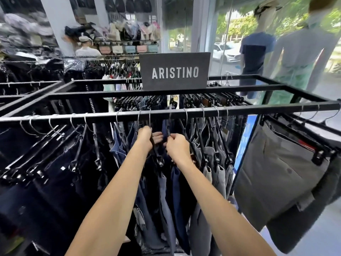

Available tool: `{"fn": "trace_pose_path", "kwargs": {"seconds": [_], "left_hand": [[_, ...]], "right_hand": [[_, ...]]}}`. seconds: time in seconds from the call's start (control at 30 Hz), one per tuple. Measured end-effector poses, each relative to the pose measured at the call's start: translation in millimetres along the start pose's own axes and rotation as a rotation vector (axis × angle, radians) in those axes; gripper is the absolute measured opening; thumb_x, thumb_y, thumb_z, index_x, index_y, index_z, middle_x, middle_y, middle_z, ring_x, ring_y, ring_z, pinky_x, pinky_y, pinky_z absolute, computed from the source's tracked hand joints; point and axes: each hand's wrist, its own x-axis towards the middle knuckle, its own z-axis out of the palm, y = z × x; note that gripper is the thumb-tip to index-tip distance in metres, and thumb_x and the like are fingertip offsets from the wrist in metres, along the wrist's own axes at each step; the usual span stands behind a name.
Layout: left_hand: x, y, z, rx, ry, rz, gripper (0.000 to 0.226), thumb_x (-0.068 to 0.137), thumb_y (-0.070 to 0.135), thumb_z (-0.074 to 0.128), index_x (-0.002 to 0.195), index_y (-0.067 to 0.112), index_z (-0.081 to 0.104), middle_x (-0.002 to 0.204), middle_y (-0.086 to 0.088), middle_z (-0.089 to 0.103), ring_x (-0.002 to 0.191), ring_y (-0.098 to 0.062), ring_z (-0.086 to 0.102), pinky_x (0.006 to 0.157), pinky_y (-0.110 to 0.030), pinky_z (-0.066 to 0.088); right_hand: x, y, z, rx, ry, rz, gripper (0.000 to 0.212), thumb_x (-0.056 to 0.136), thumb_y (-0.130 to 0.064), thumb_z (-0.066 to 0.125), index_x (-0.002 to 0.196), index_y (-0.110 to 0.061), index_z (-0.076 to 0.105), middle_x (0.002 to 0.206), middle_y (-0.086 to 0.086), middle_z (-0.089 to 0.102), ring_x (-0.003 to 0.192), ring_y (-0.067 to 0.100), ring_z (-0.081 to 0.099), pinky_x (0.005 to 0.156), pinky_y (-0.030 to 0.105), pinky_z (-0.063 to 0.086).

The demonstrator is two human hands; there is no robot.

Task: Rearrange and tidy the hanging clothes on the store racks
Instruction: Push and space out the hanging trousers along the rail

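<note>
Black metal rail [166,112] runs straight across in front of the person, and it's crammed: wire hooks sit along it almost end to end, with trousers [164,191] in navy, blue and grey hanging off clip hangers underneath. Both bare arms reach in at the middle. The left hand [145,138] is closed round a black clip hanger [156,154] just below the rail, and the right hand [177,145] is right beside it, fingers curled into the neighbouring hanger or waistband; can't really tell which. The two hands are nearly touching, with only a narrow dark gap between them.

Room to slide stuff is tight. Left of the hands there's a loose run of dark jeans [46,172] swung out at an angle, with a bit of bare rail between their hooks. Right of the hands the grey pairs [217,163] are packed close, and the rack's corner comes up soon after. Past that corner, grey shorts [276,172] hang off the side rail, facing out.

A second row of hangers sits on the bar behind, and a dark sign reading ARISTINO [175,71] stands on the frame above the middle. Beyond that, two dressed mannequins [258,58] stand at the shop window on the right, and more racks and shelves of bags fill the blurry back wall.
</note>
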Motion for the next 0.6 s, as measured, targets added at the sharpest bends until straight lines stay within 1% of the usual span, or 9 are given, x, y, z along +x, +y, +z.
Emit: {"fn": "trace_pose_path", "kwargs": {"seconds": [0.07, 0.13, 0.2, 0.3, 0.37, 0.4, 0.47, 0.53, 0.6], "left_hand": [[-1.7, -1.8, 0.6, 0.039, 0.016, 0.023, 0.042, 0.103, 0.013, 0.024, 0.14, -0.007, 0.03, 0.123, -0.035, 0.053, 0.112, -0.048, 0.057, 0.093, -0.054, 0.045], [-4.2, -2.5, 1.5, 0.032, 0.028, 0.022, 0.042, 0.104, 0.022, 0.027, 0.139, -0.001, 0.035, 0.113, -0.031, 0.057, 0.089, -0.039, 0.063, 0.093, -0.051, 0.047], [1.9, -4.4, 2.5, 0.049, 0.03, 0.032, 0.039, 0.103, 0.036, 0.031, 0.128, 0.009, 0.044, 0.095, -0.023, 0.058, 0.073, -0.031, 0.059, 0.077, -0.043, 0.051], [-12.9, -2.6, 3.4, 0.08, 0.067, 0.114, 0.03, 0.1, 0.036, 0.039, 0.088, 0.014, 0.055, 0.076, -0.007, 0.056, 0.059, -0.02, 0.054, 0.053, -0.026, 0.045], [-23.9, -6.7, 3.4, 0.127, 0.07, 0.139, 0.037, 0.099, 0.045, 0.039, 0.084, 0.017, 0.058, 0.083, -0.003, 0.063, 0.072, -0.017, 0.059, 0.061, -0.027, 0.045], [-26.2, -11.0, 4.1, 0.169, 0.065, 0.142, 0.045, 0.095, 0.055, 0.04, 0.098, 0.016, 0.062, 0.104, -0.006, 0.065, 0.091, -0.019, 0.061, 0.073, -0.03, 0.046], [-44.7, -18.6, 9.0, 0.36, 0.195, 0.252, 0.06, 0.091, 0.057, 0.05, 0.133, 0.014, 0.051, 0.142, -0.007, 0.041, 0.123, -0.025, 0.046, 0.093, -0.038, 0.041], [-69.4, -28.0, 17.2, 0.535, 0.37, 0.529, 0.051, 0.092, 0.038, 0.059, 0.131, 0.009, 0.045, 0.137, -0.008, 0.032, 0.127, -0.026, 0.034, 0.095, -0.032, 0.03], [-94.9, -33.6, 29.8, 0.639, 0.44, 0.825, 0.03, 0.09, 0.027, 0.061, 0.113, 0.011, 0.05, 0.119, -0.004, 0.038, 0.118, -0.021, 0.034, 0.094, -0.023, 0.023]], "right_hand": [[-1.5, 4.3, 1.4, -0.046, -0.05, 0.023, 0.034, 0.094, -0.029, 0.046, 0.112, -0.013, 0.07, 0.104, 0.011, 0.074, 0.1, 0.031, 0.068, 0.09, 0.041, 0.056], [-5.6, 3.9, -2.2, -0.085, -0.067, 0.014, 0.032, 0.096, -0.028, 0.047, 0.112, -0.014, 0.071, 0.105, 0.01, 0.074, 0.103, 0.028, 0.067, 0.088, 0.031, 0.053], [-8.4, 1.8, -9.4, -0.15, -0.095, -0.008, 0.03, 0.098, -0.025, 0.047, 0.113, -0.011, 0.069, 0.11, 0.011, 0.072, 0.108, 0.029, 0.063, 0.075, 0.023, 0.041], [-11.6, -3.9, -19.3, -0.263, -0.174, -0.057, 0.026, 0.096, -0.017, 0.047, 0.107, 0.0, 0.064, 0.112, 0.02, 0.065, 0.102, 0.035, 0.061, 0.068, 0.025, 0.034], [-14.6, -12.4, -29.2, -0.279, -0.197, -0.123, 0.024, 0.094, -0.012, 0.046, 0.102, 0.002, 0.064, 0.108, 0.022, 0.066, 0.095, 0.036, 0.061, 0.068, 0.026, 0.037], [-14.5, -16.9, -36.0, -0.272, -0.188, -0.177, 0.024, 0.094, -0.011, 0.046, 0.101, 0.001, 0.066, 0.106, 0.021, 0.068, 0.098, 0.036, 0.062, 0.07, 0.028, 0.04], [-15.1, -26.4, -54.6, -0.225, -0.125, -0.316, 0.029, 0.094, -0.011, 0.047, 0.107, -0.004, 0.072, 0.108, 0.015, 0.072, 0.106, 0.033, 0.063, 0.087, 0.031, 0.048], [-13.1, -31.6, -76.6, -0.141, -0.058, -0.43, 0.029, 0.093, -0.012, 0.049, 0.106, -0.011, 0.075, 0.104, 0.006, 0.075, 0.102, 0.023, 0.067, 0.102, 0.035, 0.046], [-9.9, -29.4, -101.9, -0.063, 0.028, -0.489, 0.026, 0.092, -0.016, 0.052, 0.099, -0.019, 0.076, 0.091, -0.003, 0.076, 0.092, 0.016, 0.07, 0.098, 0.037, 0.05]]}}
